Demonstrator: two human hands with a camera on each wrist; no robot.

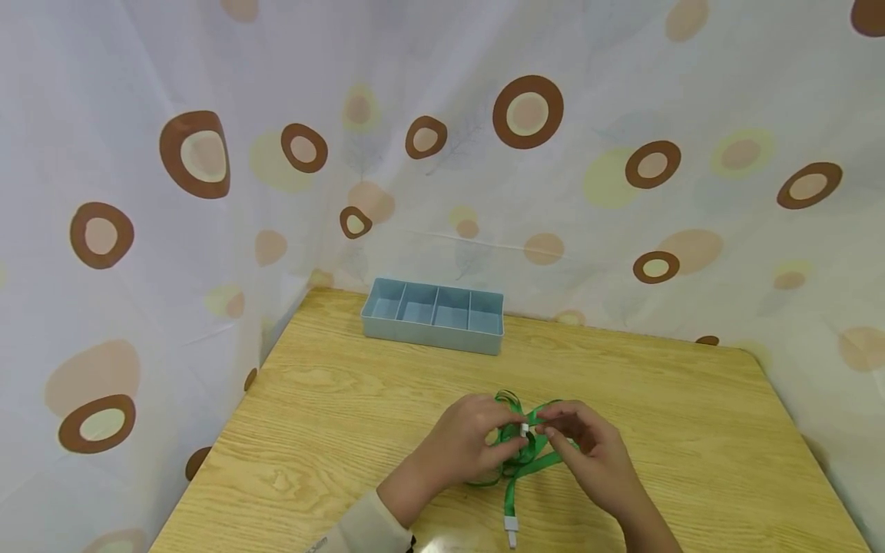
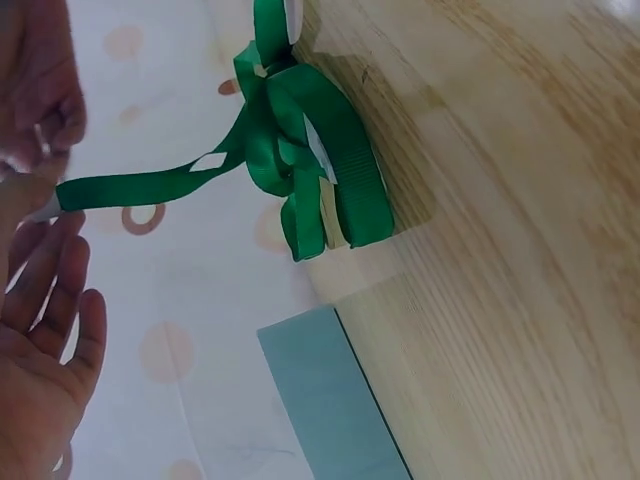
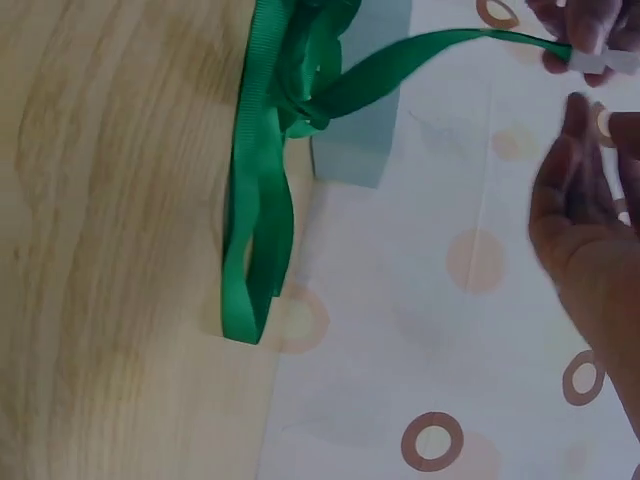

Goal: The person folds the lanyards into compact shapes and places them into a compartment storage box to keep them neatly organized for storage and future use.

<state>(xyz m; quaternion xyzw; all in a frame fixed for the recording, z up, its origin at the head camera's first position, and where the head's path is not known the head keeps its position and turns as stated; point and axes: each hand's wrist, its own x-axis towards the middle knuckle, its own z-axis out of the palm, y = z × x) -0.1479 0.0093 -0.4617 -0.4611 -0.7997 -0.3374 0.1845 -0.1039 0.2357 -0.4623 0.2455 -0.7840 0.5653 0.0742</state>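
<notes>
In the head view a bundle of green lanyards [image 1: 535, 465] lies looped between the two hands. My left hand [image 1: 473, 438] pinches the small white end clip [image 3: 598, 62] of one strap between thumb and fingers. From that clip the green strap [image 2: 140, 190] stretches to the rest of the bundle. My right hand [image 1: 594, 453] is held close beside the clip, its fingers [image 3: 575, 160] apart from it in the right wrist view. Another white clip [image 1: 511, 524] ends a strap near the front of the table.
A light blue tray [image 1: 429, 333] with several compartments stands at the back of the wooden table [image 1: 332, 415], beyond the left hand. White cloth [image 1: 442, 200] with brown and beige circles hangs behind and along both sides.
</notes>
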